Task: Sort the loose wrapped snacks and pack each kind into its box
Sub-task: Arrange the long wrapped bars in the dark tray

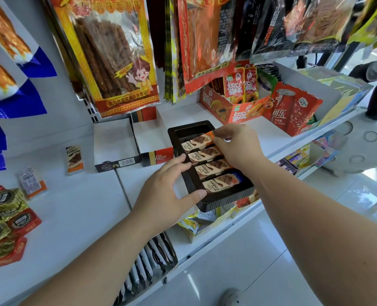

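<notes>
A black plastic tray (221, 200) lies on the white shelf (77, 213) and holds several wrapped chocolate bars in a row. My right hand (238, 144) pinches the orange end of the top bar (197, 141) at the tray's far end. My left hand (170, 191) rests against the tray's left edge, fingers spread, thumb on its near corner. One loose chocolate bar (74, 160) lies on the shelf to the left, and another wrapped bar (32, 183) lies face down nearer the left edge. Two open boxes (114, 142) (152, 138) stand behind the tray.
Gold and red wrapped squares (5, 221) are piled at the shelf's left edge. Large snack bags (114, 51) hang overhead. Red display boxes (234, 104) stand at the back right. A lower shelf (152, 266) holds dark and white packets.
</notes>
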